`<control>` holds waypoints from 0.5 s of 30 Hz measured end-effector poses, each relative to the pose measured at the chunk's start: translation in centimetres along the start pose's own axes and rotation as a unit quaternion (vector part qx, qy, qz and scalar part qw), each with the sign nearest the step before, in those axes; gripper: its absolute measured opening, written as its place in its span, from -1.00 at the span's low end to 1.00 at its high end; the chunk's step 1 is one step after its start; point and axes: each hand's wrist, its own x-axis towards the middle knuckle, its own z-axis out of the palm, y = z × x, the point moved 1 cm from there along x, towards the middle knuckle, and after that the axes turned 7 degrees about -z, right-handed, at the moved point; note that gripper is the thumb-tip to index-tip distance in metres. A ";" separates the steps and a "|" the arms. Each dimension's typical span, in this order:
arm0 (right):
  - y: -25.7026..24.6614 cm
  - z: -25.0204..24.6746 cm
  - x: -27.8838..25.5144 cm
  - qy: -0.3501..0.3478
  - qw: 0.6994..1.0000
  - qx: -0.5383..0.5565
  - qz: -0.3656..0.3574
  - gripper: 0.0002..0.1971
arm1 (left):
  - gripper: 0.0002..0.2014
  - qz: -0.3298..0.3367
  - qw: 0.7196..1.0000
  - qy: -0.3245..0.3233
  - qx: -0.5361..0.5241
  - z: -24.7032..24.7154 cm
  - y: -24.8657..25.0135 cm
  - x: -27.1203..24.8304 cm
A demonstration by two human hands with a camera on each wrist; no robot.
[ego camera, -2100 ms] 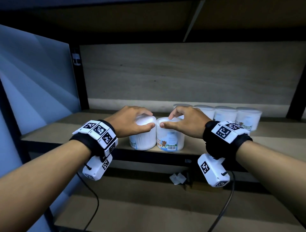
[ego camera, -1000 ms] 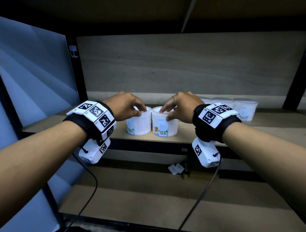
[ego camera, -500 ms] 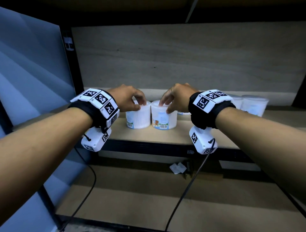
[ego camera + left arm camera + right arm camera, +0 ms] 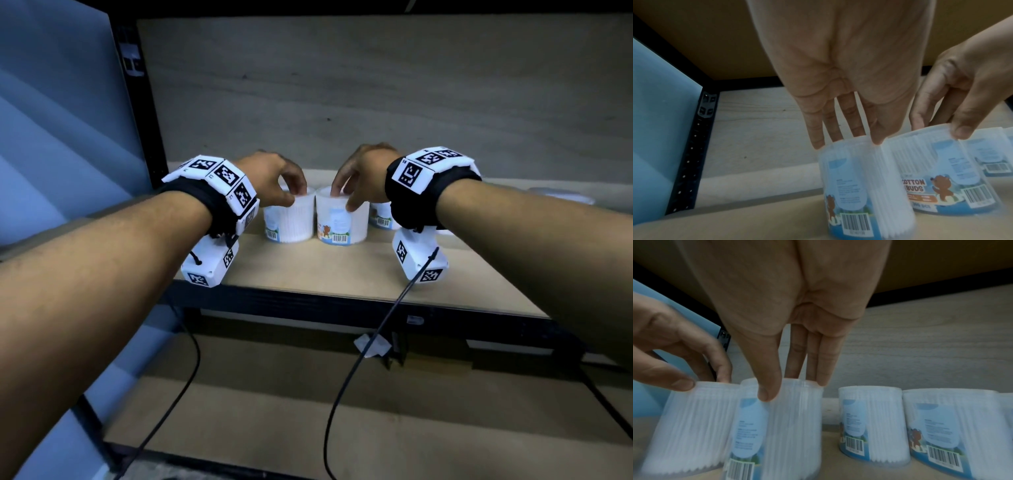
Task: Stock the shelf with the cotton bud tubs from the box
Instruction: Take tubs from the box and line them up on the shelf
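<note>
Item: two cotton bud tubs, upright and touching side by side on the wooden shelf, set back from its front edge. We log the left tub as clear plastic packed with white sticks, blue label and barcode at its base; the right tub carries a bear picture and "COTTON BUDS" in orange, read from the left wrist view.

Holds: our left hand pinches the left tub at its lid rim, thumb on the near side and fingers on the far side. Our right hand pinches the right tub's rim the same way, thumb tip on the near wall just under the lid.

Adjacent stock: more tubs of the same kind stand in a row to the right, near the back, a gap between them and the right tub.

Surroundings: pale wood-grain back panel, black metal upright at left, blue side panel, a lower shelf below.
</note>
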 end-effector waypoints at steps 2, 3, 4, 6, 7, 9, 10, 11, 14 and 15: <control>0.2 0.0 0.5 -0.002 1.000 -0.001 0.001 -0.65 | -0.73 -0.001 1.000 0.001 -0.002 0.2 -0.3 0.5; 0.3 0.1 0.7 0.000 1.000 -0.001 0.001 -0.65 | -0.74 -0.003 1.000 0.002 -0.002 0.2 -0.5 0.8; 0.3 0.1 1.1 0.002 1.000 -0.005 0.002 -0.66 | -0.74 -0.007 1.000 0.002 -0.002 0.4 -0.7 1.1; 0.4 0.2 1.6 0.004 1.000 -0.012 0.006 -0.66 | -0.74 -0.017 1.000 0.002 -0.006 0.6 -1.0 1.6; 0.4 0.3 1.8 0.004 1.000 -0.014 0.010 -0.66 | -0.74 -0.022 1.000 0.002 -0.008 0.6 -1.1 1.9; 0.5 0.5 2.4 0.006 1.000 -0.013 0.017 -0.65 | -0.75 -0.032 0.999 0.003 -0.003 0.7 -1.3 2.4; 0.6 0.6 2.7 0.010 1.000 -0.010 0.019 -0.65 | -0.75 -0.038 0.999 0.005 -0.001 0.7 -1.4 2.6; 0.8 0.7 3.1 0.012 1.000 -0.008 0.020 -0.65 | -0.76 -0.043 0.999 0.005 -0.001 0.9 -1.4 2.9; 1.2 0.9 3.7 0.008 1.000 -0.011 0.012 -0.64 | -0.77 -0.047 0.999 0.002 -0.008 1.2 -1.6 3.6; 1.4 0.9 3.8 0.004 1.000 -0.014 0.007 -0.64 | -0.77 -0.049 0.999 0.000 -0.010 1.2 -1.6 3.9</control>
